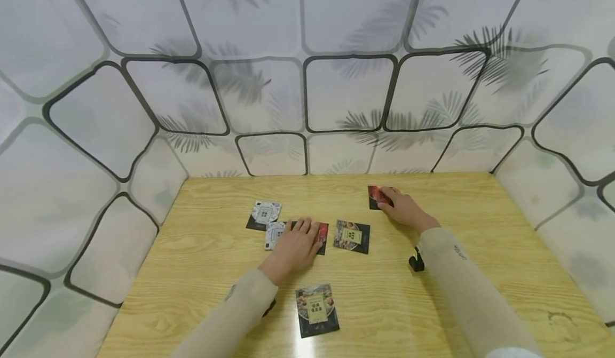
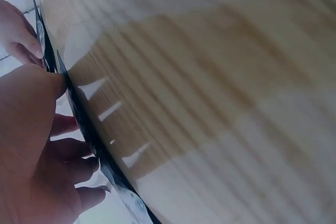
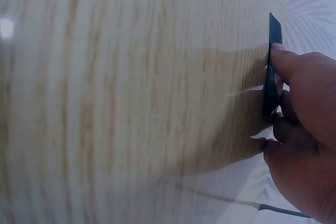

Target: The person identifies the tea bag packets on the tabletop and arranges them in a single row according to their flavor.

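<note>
My left hand point(image 1: 294, 247) rests palm down with spread fingers across two flat packets lying side by side: a blue-and-white patterned packet point(image 1: 273, 235) on its left and a red-and-black packet point(image 1: 323, 235) by its thumb. In the left wrist view its fingers point(image 2: 79, 169) lie along the packets' edge. Farther back on the right, my right hand point(image 1: 403, 208) holds another red-and-black packet point(image 1: 373, 198) between thumb and curled fingers, covering its right part. The right wrist view shows that packet's dark edge point(image 3: 270, 95) close over the wood.
A second blue-and-white packet point(image 1: 263, 215) lies behind the left hand. Between the hands is a packet with a yellow label point(image 1: 352, 236); a similar packet point(image 1: 317, 310) lies nearer. The wooden table point(image 1: 480, 214) ends at a patterned fabric wall point(image 1: 346, 96).
</note>
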The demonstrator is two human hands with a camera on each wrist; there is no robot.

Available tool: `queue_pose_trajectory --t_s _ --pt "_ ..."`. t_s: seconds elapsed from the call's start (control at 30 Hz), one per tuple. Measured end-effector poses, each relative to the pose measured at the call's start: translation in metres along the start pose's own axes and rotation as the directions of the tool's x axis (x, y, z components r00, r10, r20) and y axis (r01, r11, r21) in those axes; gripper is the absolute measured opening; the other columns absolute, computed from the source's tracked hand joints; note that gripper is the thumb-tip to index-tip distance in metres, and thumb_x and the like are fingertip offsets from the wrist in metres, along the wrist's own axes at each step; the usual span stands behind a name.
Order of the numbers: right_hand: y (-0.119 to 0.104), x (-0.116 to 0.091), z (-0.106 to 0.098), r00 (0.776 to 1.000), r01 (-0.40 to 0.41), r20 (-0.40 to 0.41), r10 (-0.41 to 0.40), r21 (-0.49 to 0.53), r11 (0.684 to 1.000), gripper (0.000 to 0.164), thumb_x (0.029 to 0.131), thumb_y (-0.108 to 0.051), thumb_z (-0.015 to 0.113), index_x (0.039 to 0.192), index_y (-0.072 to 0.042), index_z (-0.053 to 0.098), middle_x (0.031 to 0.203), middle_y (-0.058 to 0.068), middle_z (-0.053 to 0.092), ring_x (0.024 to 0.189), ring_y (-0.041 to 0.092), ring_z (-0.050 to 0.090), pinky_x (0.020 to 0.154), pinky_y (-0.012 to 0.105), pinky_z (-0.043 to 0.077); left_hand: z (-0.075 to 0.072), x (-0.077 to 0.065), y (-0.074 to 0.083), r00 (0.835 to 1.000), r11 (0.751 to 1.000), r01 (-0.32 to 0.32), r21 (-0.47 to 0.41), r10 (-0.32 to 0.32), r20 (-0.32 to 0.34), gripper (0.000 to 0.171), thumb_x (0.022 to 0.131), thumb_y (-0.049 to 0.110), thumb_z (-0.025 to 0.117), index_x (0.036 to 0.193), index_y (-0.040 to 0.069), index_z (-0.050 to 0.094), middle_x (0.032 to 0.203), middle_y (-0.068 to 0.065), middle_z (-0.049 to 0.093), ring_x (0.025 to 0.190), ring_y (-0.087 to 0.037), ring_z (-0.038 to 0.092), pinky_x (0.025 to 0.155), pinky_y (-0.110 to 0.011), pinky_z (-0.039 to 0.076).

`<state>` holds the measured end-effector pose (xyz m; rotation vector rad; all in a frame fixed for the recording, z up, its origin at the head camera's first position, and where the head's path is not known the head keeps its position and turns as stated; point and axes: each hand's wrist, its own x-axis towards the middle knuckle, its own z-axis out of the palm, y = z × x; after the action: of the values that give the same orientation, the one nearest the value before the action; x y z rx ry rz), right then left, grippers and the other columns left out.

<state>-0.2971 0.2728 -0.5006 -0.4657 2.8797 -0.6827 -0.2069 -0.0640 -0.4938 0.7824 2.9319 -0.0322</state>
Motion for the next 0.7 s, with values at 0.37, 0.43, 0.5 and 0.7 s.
queue_pose_trajectory --t_s 0.37,0.43,0.5,0.7 --pt "0.0 -0.001 -0.004 1.0 0.031 0.007 -0.031 0.006 1.0 0.058 0.113 -0.022 0.05 0.161 0.005 0.033 0.159 0.04 0.036 0.122 0.058 0.06 0.103 0.068 0.049 0.0 0.024 0.004 0.998 0.998 0.055 -0.012 -0.055 -0.006 0.062 0.115 0.045 0.036 0.167 0.011 0.033 0.171 -0.014 0.036 0.157 -0.033 0.038 0.129 -0.056 0.031" --pt "0.001 -0.001 -0.004 1.0 0.027 0.013 -0.027 0.005 1.0 0.058 0.113 -0.022 0.05 0.161 0.004 0.033 0.159 0.039 0.036 0.122 0.057 0.06 0.104 0.068 0.048 -0.002 0.029 0.006 0.998 0.998 0.063 -0.022 -0.063 0.0 0.062 0.115 0.044 0.037 0.166 0.01 0.033 0.171 -0.013 0.036 0.157 -0.034 0.037 0.129 -0.056 0.031" --pt "0.003 -0.001 -0.004 0.999 0.026 0.018 -0.026 -0.001 1.0 0.058 0.113 -0.022 0.05 0.161 0.004 0.033 0.159 0.039 0.036 0.122 0.058 0.06 0.105 0.069 0.048 -0.003 0.035 0.008 0.998 0.997 0.066 -0.04 -0.065 0.01 0.062 0.115 0.043 0.036 0.166 0.009 0.033 0.171 -0.013 0.035 0.158 -0.034 0.036 0.129 -0.056 0.03" --pt "0.007 0.001 -0.004 0.999 0.029 0.023 -0.028 -0.001 1.0 0.058 0.113 -0.023 0.05 0.161 0.003 0.033 0.159 0.039 0.036 0.124 0.058 0.059 0.106 0.069 0.047 -0.005 0.051 0.011 0.997 0.995 0.077 -0.058 -0.076 0.023 0.062 0.115 0.042 0.035 0.167 0.008 0.031 0.172 -0.013 0.033 0.159 -0.035 0.034 0.13 -0.057 0.028"
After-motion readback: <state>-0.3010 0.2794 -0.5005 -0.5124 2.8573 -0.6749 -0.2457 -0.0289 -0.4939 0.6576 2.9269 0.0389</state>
